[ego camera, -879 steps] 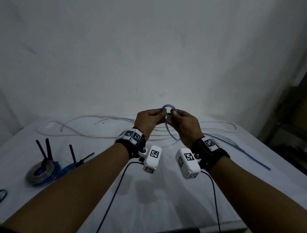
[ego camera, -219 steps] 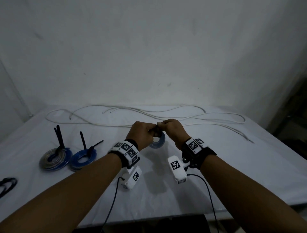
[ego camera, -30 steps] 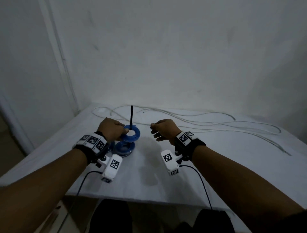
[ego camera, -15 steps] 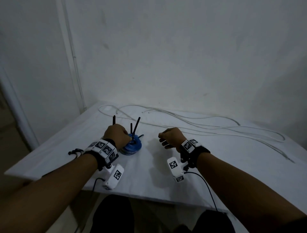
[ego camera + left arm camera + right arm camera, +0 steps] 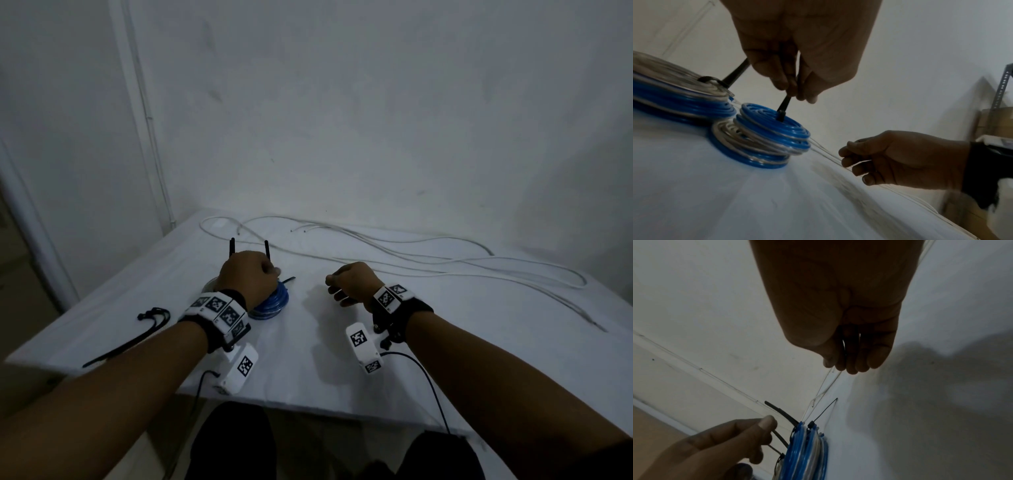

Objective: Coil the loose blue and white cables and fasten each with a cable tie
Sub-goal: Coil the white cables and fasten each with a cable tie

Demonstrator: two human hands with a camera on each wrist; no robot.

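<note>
A small blue coil (image 5: 774,128) lies on top of a blue-and-white coil (image 5: 750,151), beside a larger coil (image 5: 674,94). In the head view the coils (image 5: 272,303) sit half hidden under my left hand (image 5: 248,274). My left hand (image 5: 795,92) pinches the black cable tie tail (image 5: 785,102) that stands up from the small coil. My right hand (image 5: 352,282) hovers to the right of the coils with fingers loosely curled and holds nothing. The right wrist view shows those fingers (image 5: 855,356) empty above the table. Loose white cables (image 5: 411,253) lie across the back.
Spare black cable ties (image 5: 154,315) lie near the left edge of the white table (image 5: 308,359). Two tie tails (image 5: 232,246) stick up behind my left hand. The wall stands close behind the table. A metal shelf (image 5: 1001,97) shows at the far right.
My left hand has lowered the small blue coil onto the other coils at the left and still pinches its tie. The right hand has stayed beside them, empty.
</note>
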